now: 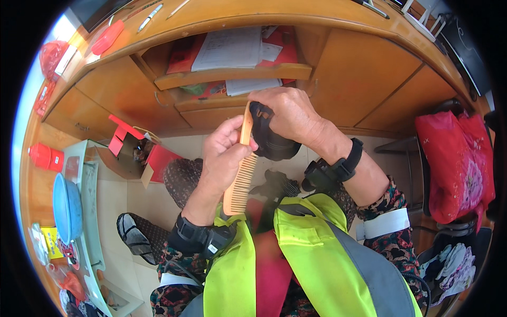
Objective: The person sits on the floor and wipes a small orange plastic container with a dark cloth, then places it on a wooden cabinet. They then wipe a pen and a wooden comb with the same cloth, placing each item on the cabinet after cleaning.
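A pale wooden comb [240,190] hangs at a slant in front of my chest, its teeth facing right. My left hand [222,152] pinches it between thumb and fingers where the handle meets the toothed part. Bunched in my right hand [293,113] is a black cloth item [277,138]; folds hide its exact shape. The right fingertips meet the upper end of the comb's handle, beside the cloth. Below both hands, a dark crumpled cloth [275,183] shows between my legs.
Ahead stands a wooden cabinet [368,75] with papers [227,47] in an open compartment. To the left are a red-flapped cardboard box [122,162], a glass-topped stand [90,206] and a blue basin [67,208]. A chair on the right carries a red bag [455,166]; clothes [451,269] lie nearby.
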`<move>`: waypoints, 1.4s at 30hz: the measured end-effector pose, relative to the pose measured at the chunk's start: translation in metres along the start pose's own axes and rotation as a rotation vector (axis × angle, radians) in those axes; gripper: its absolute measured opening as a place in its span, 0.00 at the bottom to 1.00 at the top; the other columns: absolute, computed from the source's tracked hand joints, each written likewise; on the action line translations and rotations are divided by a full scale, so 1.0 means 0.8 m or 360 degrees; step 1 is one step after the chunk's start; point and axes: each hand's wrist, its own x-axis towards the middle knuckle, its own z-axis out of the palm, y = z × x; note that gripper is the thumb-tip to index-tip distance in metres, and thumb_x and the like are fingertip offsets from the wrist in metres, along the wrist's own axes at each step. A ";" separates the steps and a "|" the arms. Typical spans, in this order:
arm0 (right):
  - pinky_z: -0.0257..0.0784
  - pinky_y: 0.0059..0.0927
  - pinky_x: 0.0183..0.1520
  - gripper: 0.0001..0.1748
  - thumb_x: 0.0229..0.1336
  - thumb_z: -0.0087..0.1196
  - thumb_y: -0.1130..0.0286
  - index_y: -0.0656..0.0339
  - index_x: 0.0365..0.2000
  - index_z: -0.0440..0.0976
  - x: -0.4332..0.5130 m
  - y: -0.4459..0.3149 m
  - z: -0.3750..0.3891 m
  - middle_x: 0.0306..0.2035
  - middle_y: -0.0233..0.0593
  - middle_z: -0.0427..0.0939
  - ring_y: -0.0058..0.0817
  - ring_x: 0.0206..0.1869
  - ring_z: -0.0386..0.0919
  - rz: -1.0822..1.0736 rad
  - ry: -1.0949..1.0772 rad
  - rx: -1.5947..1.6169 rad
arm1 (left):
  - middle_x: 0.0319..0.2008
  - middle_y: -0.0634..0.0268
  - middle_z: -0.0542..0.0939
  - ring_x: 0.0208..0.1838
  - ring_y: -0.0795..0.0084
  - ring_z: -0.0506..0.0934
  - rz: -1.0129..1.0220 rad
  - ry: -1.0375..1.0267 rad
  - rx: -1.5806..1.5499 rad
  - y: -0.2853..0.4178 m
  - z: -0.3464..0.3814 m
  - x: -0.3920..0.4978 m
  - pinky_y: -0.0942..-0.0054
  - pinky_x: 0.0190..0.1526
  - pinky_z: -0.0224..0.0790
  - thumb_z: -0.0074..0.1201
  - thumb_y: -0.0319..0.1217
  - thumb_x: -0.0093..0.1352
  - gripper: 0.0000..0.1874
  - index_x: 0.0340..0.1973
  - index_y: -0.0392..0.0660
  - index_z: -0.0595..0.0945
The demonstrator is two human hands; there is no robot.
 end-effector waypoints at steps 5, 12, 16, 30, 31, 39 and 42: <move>0.74 0.45 0.37 0.11 0.46 0.56 0.77 0.57 0.35 0.77 0.001 0.000 0.004 0.31 0.46 0.80 0.50 0.38 0.78 -0.0055 0.0032 0.0009 | 0.35 0.61 0.80 0.36 0.78 0.76 0.0049 -0.0005 0.0010 -0.002 -0.003 0.001 0.80 0.39 0.68 0.48 0.16 0.60 0.29 0.60 0.31 0.70; 0.75 0.47 0.37 0.12 0.43 0.56 0.78 0.60 0.33 0.78 0.008 -0.002 0.014 0.31 0.47 0.81 0.50 0.36 0.80 -0.0142 0.0015 0.0088 | 0.33 0.62 0.80 0.36 0.78 0.76 0.0024 0.0035 -0.0011 -0.001 -0.015 -0.003 0.80 0.39 0.68 0.48 0.16 0.59 0.29 0.60 0.32 0.71; 0.75 0.48 0.37 0.11 0.43 0.56 0.79 0.61 0.32 0.77 0.013 -0.011 0.017 0.32 0.48 0.82 0.50 0.37 0.80 -0.0126 -0.0055 -0.0005 | 0.35 0.62 0.81 0.36 0.78 0.77 0.0031 0.0032 0.0007 -0.005 -0.020 -0.009 0.79 0.40 0.69 0.47 0.15 0.59 0.29 0.59 0.32 0.71; 0.75 0.28 0.40 0.12 0.57 0.58 0.75 0.67 0.42 0.78 0.031 -0.012 0.095 0.33 0.39 0.82 0.27 0.34 0.79 0.0638 0.0255 0.1348 | 0.33 0.59 0.81 0.34 0.76 0.77 0.0122 0.0199 -0.0010 -0.006 -0.038 -0.024 0.78 0.38 0.71 0.49 0.16 0.59 0.29 0.60 0.34 0.72; 0.75 0.29 0.40 0.13 0.56 0.60 0.73 0.67 0.42 0.78 0.031 -0.014 0.101 0.32 0.42 0.81 0.29 0.34 0.80 0.0772 0.0241 0.1689 | 0.34 0.60 0.80 0.35 0.76 0.77 0.0097 0.0182 0.0000 -0.005 -0.041 -0.025 0.78 0.39 0.70 0.48 0.16 0.60 0.29 0.60 0.33 0.71; 0.75 0.38 0.44 0.29 0.48 0.64 0.71 0.58 0.52 0.69 0.018 -0.045 0.098 0.35 0.53 0.80 0.51 0.41 0.80 0.0267 0.0204 0.0901 | 0.39 0.62 0.81 0.38 0.77 0.79 0.0274 0.0111 -0.0069 -0.004 -0.049 -0.024 0.78 0.41 0.73 0.49 0.16 0.59 0.26 0.56 0.35 0.74; 0.76 0.36 0.35 0.11 0.51 0.58 0.76 0.62 0.37 0.78 0.028 -0.030 0.092 0.27 0.51 0.81 0.47 0.31 0.82 0.0133 0.0737 0.0840 | 0.40 0.62 0.80 0.42 0.74 0.79 0.0075 -0.0004 -0.0362 -0.006 -0.037 -0.025 0.75 0.44 0.74 0.49 0.23 0.69 0.21 0.58 0.37 0.73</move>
